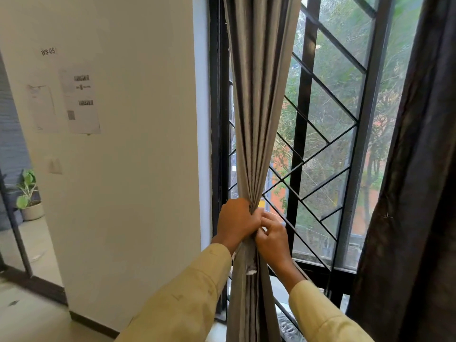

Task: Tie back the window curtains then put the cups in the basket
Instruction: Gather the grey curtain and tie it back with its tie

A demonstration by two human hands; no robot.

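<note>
Pale floor [37,319], potted plant [29,198] standing on it

Left hand [235,219] fisted, right hand [272,239] pinching.

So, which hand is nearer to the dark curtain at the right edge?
The right hand. It works at the window side of the gathered grey curtain; the left hand grips that bundle from the wall side, farther from the dark curtain.

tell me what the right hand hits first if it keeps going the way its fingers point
Most likely the gathered grey pleated curtain: the right hand points its fingers up and left, at the bunch gripped by the left hand. It seems to touch it already, though depth is unclear.
</note>
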